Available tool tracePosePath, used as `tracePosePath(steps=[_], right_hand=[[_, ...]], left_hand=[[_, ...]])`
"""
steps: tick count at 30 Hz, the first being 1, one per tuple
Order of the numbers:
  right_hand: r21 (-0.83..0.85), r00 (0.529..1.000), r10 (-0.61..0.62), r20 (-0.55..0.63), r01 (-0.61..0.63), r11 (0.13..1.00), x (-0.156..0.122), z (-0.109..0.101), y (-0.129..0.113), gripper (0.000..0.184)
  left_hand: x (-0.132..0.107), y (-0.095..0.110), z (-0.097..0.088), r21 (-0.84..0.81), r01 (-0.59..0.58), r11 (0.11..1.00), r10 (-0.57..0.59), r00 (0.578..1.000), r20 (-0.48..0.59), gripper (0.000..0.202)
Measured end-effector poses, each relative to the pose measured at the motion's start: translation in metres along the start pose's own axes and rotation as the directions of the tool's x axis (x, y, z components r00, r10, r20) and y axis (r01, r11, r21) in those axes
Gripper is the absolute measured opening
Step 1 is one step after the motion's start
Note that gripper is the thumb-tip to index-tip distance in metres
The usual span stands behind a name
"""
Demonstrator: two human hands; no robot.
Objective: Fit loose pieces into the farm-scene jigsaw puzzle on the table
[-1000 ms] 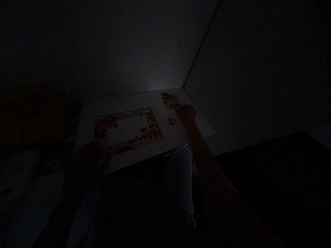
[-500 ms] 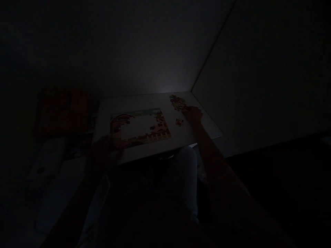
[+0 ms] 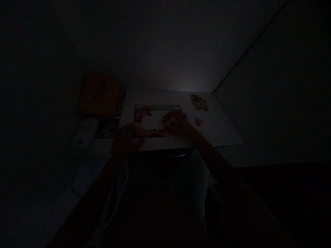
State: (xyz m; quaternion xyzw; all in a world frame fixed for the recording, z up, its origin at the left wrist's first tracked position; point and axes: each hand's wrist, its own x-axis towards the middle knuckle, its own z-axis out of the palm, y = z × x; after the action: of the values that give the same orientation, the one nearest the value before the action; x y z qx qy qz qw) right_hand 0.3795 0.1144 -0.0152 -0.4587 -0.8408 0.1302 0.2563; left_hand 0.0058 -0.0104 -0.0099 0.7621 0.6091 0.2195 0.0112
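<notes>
The scene is very dark. A partly built jigsaw puzzle [image 3: 152, 119] with a white gap in its middle lies on a white board [image 3: 219, 127] across my lap. My right hand [image 3: 178, 123] rests over the puzzle's right part; whether it holds a piece is too dark to tell. My left hand [image 3: 126, 139] lies at the puzzle's lower left corner, on the board's edge. A heap of loose pieces [image 3: 199, 102] sits at the board's far right, with a small cluster [image 3: 198, 121] nearer to me.
An orange box or cushion [image 3: 97, 94] stands at the far left, beside the board. A pale oblong object [image 3: 84, 136] lies left of the board. Walls meet in a corner behind the board at the right. My pale trousers [image 3: 199, 172] show below the board.
My right hand has left the heap of loose pieces and come left onto the puzzle. The view has swung to the right and the left hand stays at the puzzle's corner.
</notes>
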Motion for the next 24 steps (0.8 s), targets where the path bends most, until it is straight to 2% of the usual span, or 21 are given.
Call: tracePosePath(steps=[4,8,10,14,19,24], right_hand=[[0.024,0.987,-0.1,0.123,0.097,0.995,0.045,0.018,-0.031,0.073],[-0.058,0.962,-0.068,0.266,0.086,0.995,0.084,0.014,-0.037,0.08],[-0.122,0.951,-0.046,0.305,0.087,0.989,0.096,0.011,-0.039,0.078],[-0.162,0.97,-0.013,0.243,0.054,0.985,0.097,0.011,-0.043,0.072],[-0.194,0.983,0.149,0.109,-0.126,0.973,0.082,0.028,-0.054,0.05],[-0.19,0.987,0.131,0.097,-0.111,0.975,0.081,0.032,-0.066,0.046]], left_hand=[[-0.001,0.0,-0.001,-0.021,0.002,1.0,-0.002,1.0,0.004,0.079],[-0.002,0.002,-0.002,-0.019,-0.01,1.0,0.01,1.0,0.005,0.076],[-0.002,0.003,-0.003,-0.024,-0.003,1.0,0.003,1.0,0.007,0.076],[-0.002,0.007,-0.006,-0.036,0.015,0.999,-0.014,1.0,0.026,0.074],[-0.002,0.009,-0.008,-0.023,0.041,0.999,-0.04,0.998,0.044,0.079],[-0.002,0.009,-0.007,-0.017,0.04,0.999,-0.039,0.998,0.051,0.08]])
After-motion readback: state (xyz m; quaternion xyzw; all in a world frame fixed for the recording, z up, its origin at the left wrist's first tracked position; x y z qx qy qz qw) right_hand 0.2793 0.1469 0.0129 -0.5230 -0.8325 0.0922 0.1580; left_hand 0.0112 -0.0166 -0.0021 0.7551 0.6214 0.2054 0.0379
